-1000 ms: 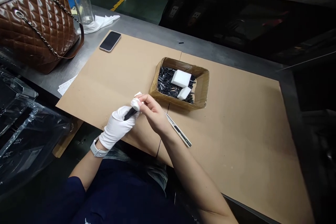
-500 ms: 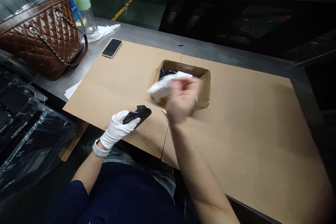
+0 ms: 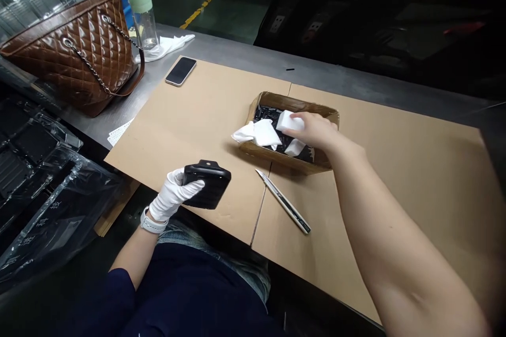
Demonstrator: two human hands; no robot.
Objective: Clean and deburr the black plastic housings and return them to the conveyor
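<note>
Head view: black part [image 3: 208,188] is left of centre, tilted, over the near edge of the cardboard [image 3: 213,110].
Gloved left hand [image 3: 171,196]: thumb pressed on the part's face; other fingers mostly hidden behind.
Bare right hand [image 3: 316,129]: right of centre, thumb and finger pinching the white block [image 3: 286,122] inside the box [image 3: 285,163].
Slip risk: one-sided hold could let the part turn and drop.
Cloth risk: white cloth [image 3: 265,132], overhanging the rim, may fall if brushed.
</note>
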